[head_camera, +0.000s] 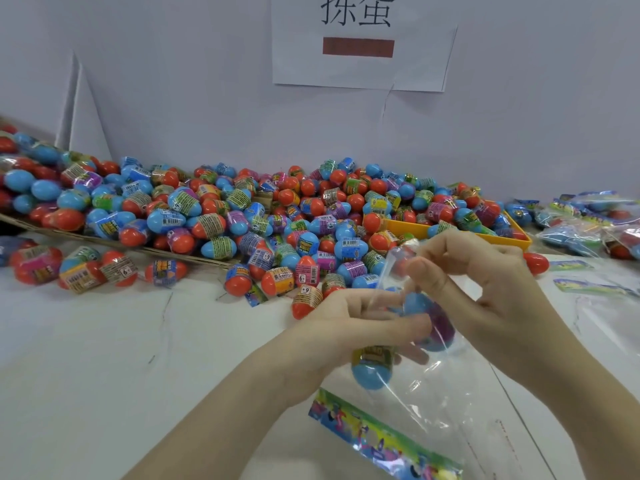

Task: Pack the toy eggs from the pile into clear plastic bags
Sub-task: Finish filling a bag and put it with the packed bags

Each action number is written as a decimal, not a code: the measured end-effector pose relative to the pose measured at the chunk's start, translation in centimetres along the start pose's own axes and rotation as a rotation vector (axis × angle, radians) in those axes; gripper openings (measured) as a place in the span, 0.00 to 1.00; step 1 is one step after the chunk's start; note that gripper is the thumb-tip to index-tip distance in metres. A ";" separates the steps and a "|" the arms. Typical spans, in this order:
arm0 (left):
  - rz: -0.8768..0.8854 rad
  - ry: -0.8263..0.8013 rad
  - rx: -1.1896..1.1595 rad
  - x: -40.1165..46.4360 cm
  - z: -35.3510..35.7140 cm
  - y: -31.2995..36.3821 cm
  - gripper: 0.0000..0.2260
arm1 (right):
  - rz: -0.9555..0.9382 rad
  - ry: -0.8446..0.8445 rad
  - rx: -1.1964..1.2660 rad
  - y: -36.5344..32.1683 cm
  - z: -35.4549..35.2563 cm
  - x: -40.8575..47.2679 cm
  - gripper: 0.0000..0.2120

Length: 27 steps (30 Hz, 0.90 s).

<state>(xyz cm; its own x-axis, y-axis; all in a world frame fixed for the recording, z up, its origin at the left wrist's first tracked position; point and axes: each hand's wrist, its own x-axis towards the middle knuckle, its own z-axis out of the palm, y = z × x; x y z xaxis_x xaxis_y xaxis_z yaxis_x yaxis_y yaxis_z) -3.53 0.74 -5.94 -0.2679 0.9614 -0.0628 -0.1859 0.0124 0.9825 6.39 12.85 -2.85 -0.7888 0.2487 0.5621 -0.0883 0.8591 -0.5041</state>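
The left hand (360, 327) grips a blue egg (372, 370), long axis pointing toward 6 o'clock into the bag (433, 393). The right hand (485, 289) pinches the bag's mouth at 12 o'clock; a second egg (429, 320) seems already inside.

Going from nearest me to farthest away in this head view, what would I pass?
Colourful printed bag header strip → blue toy egg with yellow label in the left hand → big pile of red-and-blue toy eggs → white paper sign on the wall.
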 end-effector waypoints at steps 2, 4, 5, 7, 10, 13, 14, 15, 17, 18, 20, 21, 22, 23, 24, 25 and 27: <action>0.057 0.086 0.047 0.2 -0.2 -0.1 0.13 | -0.042 0.061 -0.151 -0.1 -0.1 0.0 0.10; 0.104 0.131 0.062 0.2 -0.2 -0.3 0.13 | -0.070 0.085 -0.273 -0.1 -0.1 -0.1 0.15; 0.118 0.138 0.060 0.3 -0.2 -0.3 0.12 | -0.076 0.081 -0.314 0.0 -0.1 -0.1 0.18; 0.127 0.145 0.056 0.4 0.0 -0.6 0.10 | -0.085 0.065 -0.385 0.2 -0.1 -0.1 0.21; 0.117 0.143 0.062 0.6 0.0 -0.9 0.10 | -0.067 -0.016 -0.389 0.3 0.0 0.0 0.23; 0.053 0.151 0.094 0.9 -0.2 -1.1 0.10 | -0.028 -0.030 -0.242 0.2 -0.3 0.0 0.24; 0.021 0.161 0.091 1.0 -0.3 -1.2 0.09 | -0.010 0.074 -0.139 0.3 -0.4 0.1 0.21; -0.001 0.171 0.088 1.0 -0.3 -1.3 0.09 | 0.026 0.230 -0.001 0.6 -0.7 0.5 0.17; -0.030 0.188 0.102 1.1 -0.3 -1.7 0.08 | 0.143 0.482 0.316 1.9 -1.1 1.8 0.13; -0.046 0.184 0.113 1.1 -0.3 -1.8 0.07 | 0.235 0.474 0.379 2.7 -1.0 2.7 0.13; -0.100 0.157 0.167 1.0 -0.3 -1.8 0.06 | 0.425 0.137 0.262 4.7 -0.3 4.0 0.09; -0.131 0.132 0.201 0.9 -0.4 -1.7 0.06 | 0.472 -0.102 0.120 5.4 0.2 4.3 0.05; -0.162 0.099 0.229 0.9 -0.6 -1.6 0.06 | 0.471 -0.291 -0.033 6.1 0.7 4.5 0.06; -0.190 0.065 0.247 0.8 -0.8 -1.4 0.06 | 0.447 -0.418 -0.131 6.6 1.3 4.6 0.09; -0.213 0.036 0.262 0.7 -1.0 -1.2 0.06 | 0.441 -0.487 -0.147 6.9 1.9 4.6 0.11; -0.230 0.016 0.279 0.7 -1.2 -1.1 0.06 | 0.467 -0.519 -0.114 6.8 2.2 4.6 0.13; -0.245 -0.009 0.300 0.8 -1.4 -1.1 0.06 | 0.478 -0.551 -0.088 6.4 2.6 4.4 0.16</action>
<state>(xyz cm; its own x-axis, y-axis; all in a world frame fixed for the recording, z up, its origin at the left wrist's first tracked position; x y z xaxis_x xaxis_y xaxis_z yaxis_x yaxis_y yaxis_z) -4.82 1.09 -7.27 -0.2414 0.9222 -0.3021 0.0420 0.3209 0.9462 0.75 18.30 -5.32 -0.9222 0.3644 -0.1294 0.3732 0.7514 -0.5441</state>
